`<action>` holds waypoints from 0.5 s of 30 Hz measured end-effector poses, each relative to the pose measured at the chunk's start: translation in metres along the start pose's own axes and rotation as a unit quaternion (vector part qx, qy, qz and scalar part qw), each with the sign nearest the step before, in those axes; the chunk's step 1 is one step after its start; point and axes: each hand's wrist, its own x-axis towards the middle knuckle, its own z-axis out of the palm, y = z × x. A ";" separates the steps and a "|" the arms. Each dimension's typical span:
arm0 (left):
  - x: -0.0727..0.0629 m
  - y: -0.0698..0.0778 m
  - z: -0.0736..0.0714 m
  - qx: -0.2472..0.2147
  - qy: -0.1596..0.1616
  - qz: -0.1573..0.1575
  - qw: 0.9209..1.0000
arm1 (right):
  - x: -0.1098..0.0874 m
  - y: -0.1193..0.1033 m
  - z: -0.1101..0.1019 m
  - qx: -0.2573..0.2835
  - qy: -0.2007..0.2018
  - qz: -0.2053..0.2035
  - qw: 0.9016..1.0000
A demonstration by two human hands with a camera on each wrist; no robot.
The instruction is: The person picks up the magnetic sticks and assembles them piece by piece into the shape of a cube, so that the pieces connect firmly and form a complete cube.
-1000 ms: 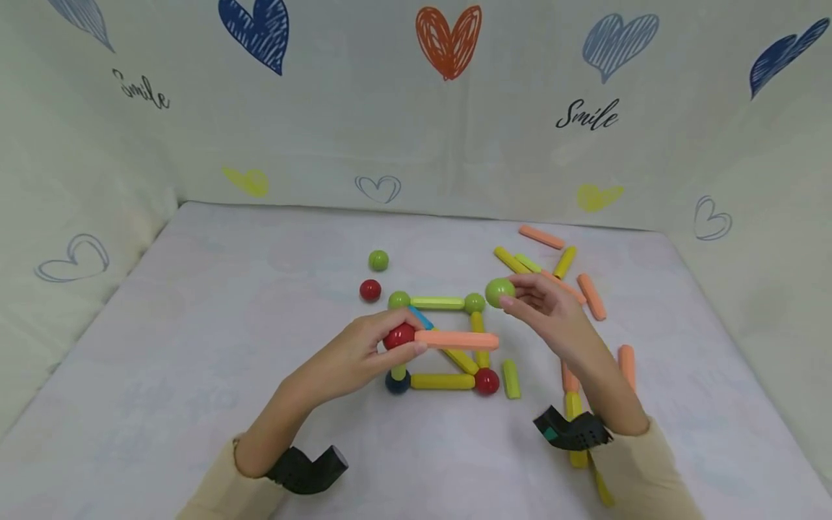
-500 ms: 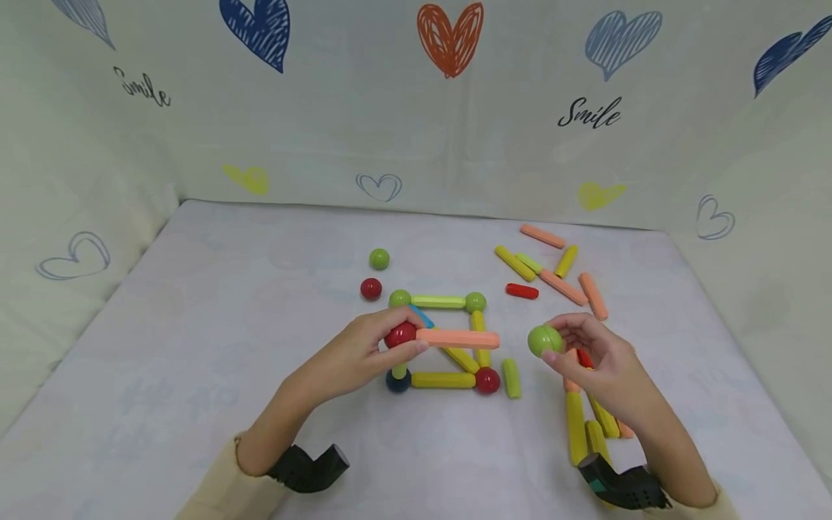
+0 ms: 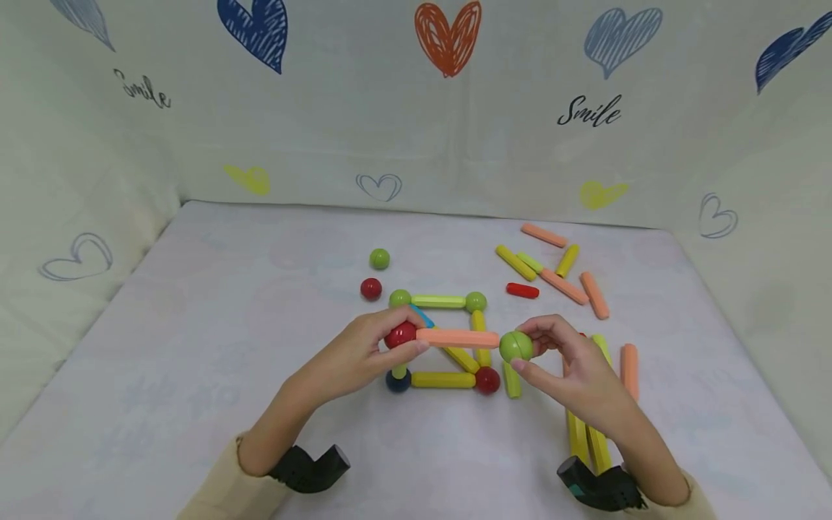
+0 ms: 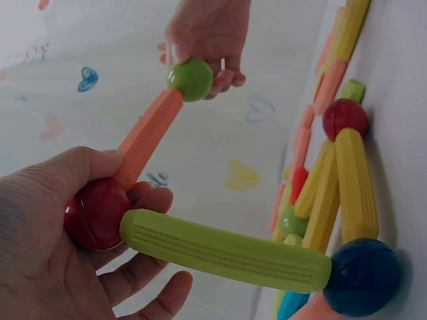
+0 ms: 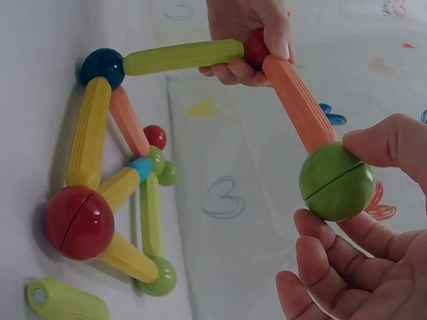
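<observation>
My left hand (image 3: 351, 354) grips a red ball (image 3: 399, 335) between thumb and fingers. From that ball an orange stick (image 3: 458, 339) extends right, above the frame on the table. In the left wrist view a green stick (image 4: 227, 251) joins the red ball to a dark blue ball (image 4: 362, 277) at the frame's corner. My right hand (image 3: 575, 365) pinches a light green ball (image 3: 516, 347), which touches the orange stick's free end. Below lies the frame of sticks and balls, with a front yellow stick (image 3: 443, 380) and a red corner ball (image 3: 487, 380).
A loose green ball (image 3: 380, 258) and red ball (image 3: 371, 289) lie behind the frame. Several sticks are scattered at the back right, including a short red one (image 3: 523, 290). More yellow sticks (image 3: 577, 437) lie under my right forearm. A short green stick (image 3: 513, 381) lies right of the frame.
My right hand carried the green ball right and toward me, then left until it met the orange stick's end. The left hand stayed still, holding the red ball.
</observation>
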 end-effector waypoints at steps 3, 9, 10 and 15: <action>0.000 0.001 0.000 0.002 -0.001 -0.001 1.000 | 0.000 0.000 0.001 -0.002 0.008 -0.007 1.000; 0.001 0.002 0.001 0.008 0.000 -0.001 1.000 | 0.000 0.000 0.001 -0.002 0.016 -0.016 1.000; 0.001 0.001 0.001 0.007 0.001 0.000 1.000 | 0.000 0.000 0.001 -0.003 0.015 -0.018 1.000; 0.001 0.000 0.000 0.003 0.007 0.001 1.000 | 0.000 0.001 -0.004 -0.025 0.016 -0.014 0.999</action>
